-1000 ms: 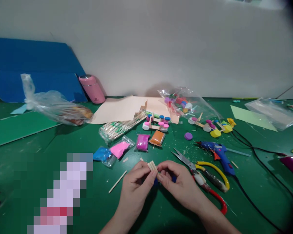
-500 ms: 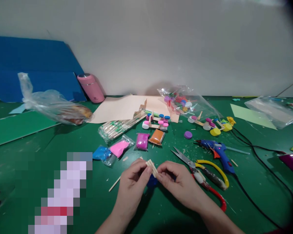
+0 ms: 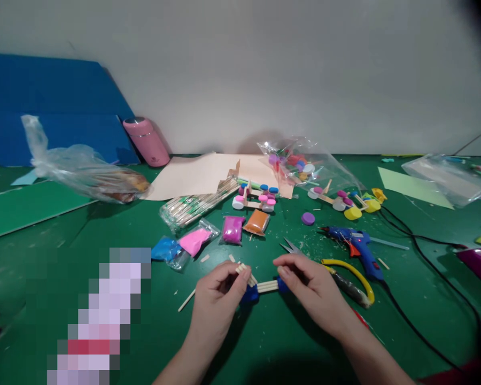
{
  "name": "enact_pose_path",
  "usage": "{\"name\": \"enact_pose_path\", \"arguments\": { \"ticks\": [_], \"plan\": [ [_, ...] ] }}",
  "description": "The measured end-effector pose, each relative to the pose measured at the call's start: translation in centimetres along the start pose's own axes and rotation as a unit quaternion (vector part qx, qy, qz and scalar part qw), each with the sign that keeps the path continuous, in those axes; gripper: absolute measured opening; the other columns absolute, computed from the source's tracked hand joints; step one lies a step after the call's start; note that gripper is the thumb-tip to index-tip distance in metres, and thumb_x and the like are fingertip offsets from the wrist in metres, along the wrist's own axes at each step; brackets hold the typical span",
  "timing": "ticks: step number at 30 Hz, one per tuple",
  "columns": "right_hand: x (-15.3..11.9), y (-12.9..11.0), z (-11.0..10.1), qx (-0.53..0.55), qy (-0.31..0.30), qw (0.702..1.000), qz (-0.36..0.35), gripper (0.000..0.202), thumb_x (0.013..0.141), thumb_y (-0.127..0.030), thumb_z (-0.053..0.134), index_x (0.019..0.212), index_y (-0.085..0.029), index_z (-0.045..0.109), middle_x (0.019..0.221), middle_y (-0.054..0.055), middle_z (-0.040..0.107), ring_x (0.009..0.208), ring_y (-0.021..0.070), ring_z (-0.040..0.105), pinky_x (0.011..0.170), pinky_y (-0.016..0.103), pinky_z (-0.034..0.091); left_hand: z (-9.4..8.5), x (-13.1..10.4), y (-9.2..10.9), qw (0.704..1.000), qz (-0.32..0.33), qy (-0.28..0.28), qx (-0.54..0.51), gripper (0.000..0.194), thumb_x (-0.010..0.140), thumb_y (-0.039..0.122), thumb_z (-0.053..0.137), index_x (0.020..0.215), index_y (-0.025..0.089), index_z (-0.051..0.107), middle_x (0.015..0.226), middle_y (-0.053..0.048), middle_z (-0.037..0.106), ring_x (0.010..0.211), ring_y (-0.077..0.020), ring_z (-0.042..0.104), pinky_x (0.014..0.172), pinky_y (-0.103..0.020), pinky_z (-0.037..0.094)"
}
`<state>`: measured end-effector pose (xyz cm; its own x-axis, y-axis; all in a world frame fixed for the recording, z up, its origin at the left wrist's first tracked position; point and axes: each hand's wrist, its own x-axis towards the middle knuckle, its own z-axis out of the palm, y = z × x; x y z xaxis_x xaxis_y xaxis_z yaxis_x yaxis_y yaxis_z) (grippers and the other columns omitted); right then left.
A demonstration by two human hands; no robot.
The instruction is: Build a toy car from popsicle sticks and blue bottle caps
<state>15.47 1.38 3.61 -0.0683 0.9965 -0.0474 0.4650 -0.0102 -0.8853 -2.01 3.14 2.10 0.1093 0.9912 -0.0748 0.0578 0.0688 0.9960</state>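
My left hand [image 3: 220, 294] pinches a small bundle of pale sticks [image 3: 246, 274] between thumb and fingers. Just right of it, several short pale sticks [image 3: 268, 286] lie side by side between two blue pieces [image 3: 250, 293], over the green table. My right hand [image 3: 304, 283] is at the right-hand blue piece, which its fingers partly cover; its thumb and forefinger are pressed together, and what they hold, if anything, is hidden. Scissors [image 3: 292, 247] lie partly under my right hand.
Behind are clay packets [image 3: 233, 229], bagged sticks [image 3: 196, 206] and small wheeled models [image 3: 256, 200]. Rightward lie a blue glue gun [image 3: 358, 248] with its cord and yellow-handled pliers [image 3: 353, 283]. A pink bottle [image 3: 147, 141] stands at the back left; a pixelated patch covers the lower left.
My right hand has moved right, away from the stick bundle and over the scissors. The row of sticks between the blue pieces now shows. My left hand has barely moved.
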Motion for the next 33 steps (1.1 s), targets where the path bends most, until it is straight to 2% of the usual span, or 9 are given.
{"name": "enact_pose_path", "arguments": {
  "ticks": [4,8,12,15,16,20,22,27,33],
  "plan": [
    [-0.6,2.0,-1.9,0.021,0.078,0.996,0.042,0.021,0.082,-0.034,0.049,0.097,-0.021,0.054,0.075,0.0,0.056,0.065,0.012,0.054,0.056,0.021,0.044,0.1,-0.1,0.1,1.0,-0.002,0.009,0.007,0.018,0.076,0.025,0.058,0.061,0.016,0.056,0.059,0.003,0.047,0.057,-0.0095,0.041,0.054,-0.021,0.033],
    [-1.3,5.5,-5.9,-0.052,0.302,0.951,0.051,0.026,0.075,-0.036,0.056,0.095,-0.02,0.055,0.071,0.0,0.055,0.061,0.0134,0.053,0.056,0.025,0.045,0.3,-0.1,0.2,1.0,0.001,0.019,0.013,0.017,0.076,0.023,0.058,0.06,0.016,0.057,0.059,0.003,0.048,0.057,-0.0097,0.042,0.053,-0.021,0.034],
    [-3.3,8.5,-11.4,-0.165,0.495,0.85,0.076,0.052,0.07,-0.037,0.059,0.117,-0.016,0.048,0.099,0.013,0.055,0.085,0.0261,0.054,0.071,0.041,0.043,0.4,-0.2,-0.2,0.999,0.028,0.034,0.022,0.012,0.074,0.021,0.059,0.063,0.017,0.061,0.06,0.002,0.052,0.058,-0.0112,0.046,0.054,-0.021,0.037],
    [-5.0,9.8,-14.2,-0.365,0.58,0.724,0.085,0.056,0.067,-0.037,0.06,0.115,-0.01,0.053,0.099,0.019,0.057,0.1,0.0341,0.049,0.087,0.044,0.034,0.3,-0.4,-0.4,0.993,0.088,0.062,0.042,0.008,0.073,0.015,0.059,0.07,0.021,0.064,0.067,0.001,0.058,0.063,-0.0124,0.05,0.059,-0.021,0.04],
    [-5.3,10.1,-14.5,-0.387,0.566,0.722,0.094,0.057,0.067,-0.037,0.06,0.115,-0.008,0.052,0.097,0.021,0.058,0.102,0.0348,0.048,0.088,0.044,0.034,0.3,-0.6,-0.4,0.99,0.111,0.071,0.052,0.011,0.073,0.013,0.059,0.073,0.022,0.065,0.07,0.002,0.059,0.065,-0.0124,0.051,0.06,-0.021,0.04],
    [-4.9,11.3,-13.7,-0.291,0.4,0.855,0.155,0.056,0.07,-0.044,0.056,0.114,-0.009,0.05,0.1,0.019,0.057,0.085,0.0281,0.057,0.065,0.036,0.047,0.4,-1.2,-0.3,0.98,0.165,0.068,0.085,0.02,0.071,0.009,0.06,0.081,0.026,0.066,0.076,0.001,0.058,0.068,-0.0132,0.052,0.056,-0.021,0.039],
    [-4.1,12.1,-12.9,-0.255,0.342,0.89,0.163,0.051,0.069,-0.047,0.056,0.105,-0.011,0.052,0.095,0.015,0.058,0.074,0.0235,0.058,0.058,0.033,0.048,0.5,-1.5,-0.3,0.981,0.164,0.048,0.086,0.019,0.072,0.011,0.06,0.082,0.025,0.066,0.078,0.0,0.057,0.069,-0.014,0.052,0.054,-0.021,0.039],
    [-3.0,13.4,-12.4,-0.25,0.29,0.91,0.156,0.045,0.067,-0.045,0.058,0.098,-0.013,0.054,0.088,0.01,0.058,0.073,0.0223,0.056,0.063,0.036,0.048,0.6,-2.2,0.3,0.993,0.084,0.032,0.081,0.006,0.074,0.019,0.059,0.074,0.021,0.065,0.074,0.0,0.053,0.065,-0.0127,0.049,0.055,-0.021,0.036],
    [-3.5,9.2,-10.4,-0.261,0.381,0.884,0.063,0.038,0.073,-0.04,0.055,0.102,-0.016,0.054,0.089,0.01,0.057,0.076,0.0234,0.055,0.064,0.037,0.046,1.0,-2.1,1.7,0.991,-0.129,-0.038,-0.011,0.025,0.077,0.032,0.057,0.058,0.016,0.056,0.053,0.004,0.045,0.052,-0.0087,0.038,0.05,-0.02,0.029]
  ]
}}
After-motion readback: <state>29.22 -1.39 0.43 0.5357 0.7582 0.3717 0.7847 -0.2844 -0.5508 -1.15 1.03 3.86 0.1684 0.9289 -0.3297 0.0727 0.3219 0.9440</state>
